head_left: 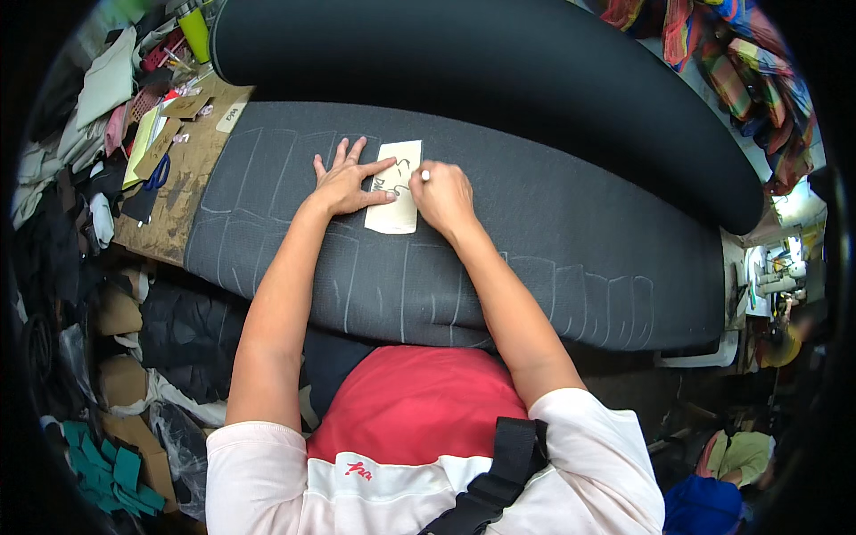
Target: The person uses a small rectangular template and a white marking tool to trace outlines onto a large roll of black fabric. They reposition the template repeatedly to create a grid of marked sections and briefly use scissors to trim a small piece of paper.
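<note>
Press your splayed left hand [343, 185] on the paper template [398, 183]; your right hand [446, 196], pinching a white marker [425, 176], should hug its right edge

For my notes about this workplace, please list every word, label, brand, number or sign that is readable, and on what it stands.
I describe the writing without copying it.
Card under the left hand: large, dark handwriting.
Shirt: red script on its white band.
Pale tag, upper left: dark marks, too small to read.
I can make out no others.
</note>
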The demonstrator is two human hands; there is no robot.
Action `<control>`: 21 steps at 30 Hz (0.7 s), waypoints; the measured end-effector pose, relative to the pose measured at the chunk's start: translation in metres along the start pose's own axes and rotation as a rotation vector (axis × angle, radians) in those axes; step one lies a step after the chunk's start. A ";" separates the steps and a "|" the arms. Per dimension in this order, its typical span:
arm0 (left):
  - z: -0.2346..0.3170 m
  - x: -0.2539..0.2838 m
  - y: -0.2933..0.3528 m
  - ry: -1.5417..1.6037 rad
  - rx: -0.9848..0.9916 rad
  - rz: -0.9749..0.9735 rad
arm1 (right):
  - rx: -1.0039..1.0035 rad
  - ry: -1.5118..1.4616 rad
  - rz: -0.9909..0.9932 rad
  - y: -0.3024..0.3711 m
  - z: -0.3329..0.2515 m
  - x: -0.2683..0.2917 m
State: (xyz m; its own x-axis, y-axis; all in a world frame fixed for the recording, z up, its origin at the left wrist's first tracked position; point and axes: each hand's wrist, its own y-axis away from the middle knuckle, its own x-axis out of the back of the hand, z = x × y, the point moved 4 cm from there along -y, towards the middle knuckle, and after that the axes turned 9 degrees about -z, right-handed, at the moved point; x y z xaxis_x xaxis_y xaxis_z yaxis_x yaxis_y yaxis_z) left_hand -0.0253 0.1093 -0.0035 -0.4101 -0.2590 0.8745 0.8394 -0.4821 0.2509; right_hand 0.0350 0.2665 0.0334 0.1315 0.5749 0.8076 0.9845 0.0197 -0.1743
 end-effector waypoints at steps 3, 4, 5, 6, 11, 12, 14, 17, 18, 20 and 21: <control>0.000 -0.001 0.000 0.000 0.008 0.000 | -0.055 0.018 -0.261 0.037 -0.007 0.005; 0.000 -0.001 0.000 0.000 0.003 0.011 | -0.044 0.010 -0.347 0.042 -0.009 0.004; 0.000 -0.001 0.000 0.013 0.007 0.012 | -0.072 -0.033 -0.408 0.041 -0.011 0.000; -0.001 -0.001 -0.001 0.009 0.015 -0.002 | -0.004 -0.181 -0.371 0.041 -0.017 -0.001; 0.001 0.001 -0.002 0.004 0.020 -0.034 | 0.194 -0.314 -0.217 0.035 -0.037 -0.026; 0.002 0.002 -0.002 -0.007 0.029 -0.042 | 0.153 -0.298 -0.244 0.036 -0.034 -0.028; 0.003 0.002 -0.001 -0.019 0.034 -0.055 | 0.191 -0.242 -0.276 0.038 -0.027 -0.025; 0.004 0.002 -0.001 -0.016 0.034 -0.066 | 0.073 -0.232 -0.375 0.037 -0.014 -0.018; 0.005 0.003 -0.001 -0.016 0.033 -0.068 | 0.096 -0.261 -0.365 0.038 -0.013 -0.014; 0.005 0.003 -0.002 -0.028 0.035 -0.079 | 0.098 -0.274 -0.339 0.038 -0.013 -0.011; 0.005 0.004 -0.002 -0.029 0.031 -0.082 | 0.120 -0.288 -0.329 0.039 -0.013 -0.011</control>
State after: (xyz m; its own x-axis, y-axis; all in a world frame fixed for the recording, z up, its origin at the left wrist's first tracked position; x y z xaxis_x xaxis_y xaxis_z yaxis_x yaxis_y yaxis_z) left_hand -0.0266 0.1138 0.0018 -0.4681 -0.1949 0.8619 0.8139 -0.4749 0.3346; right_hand 0.0730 0.2500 0.0252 -0.2408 0.7259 0.6443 0.9457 0.3248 -0.0125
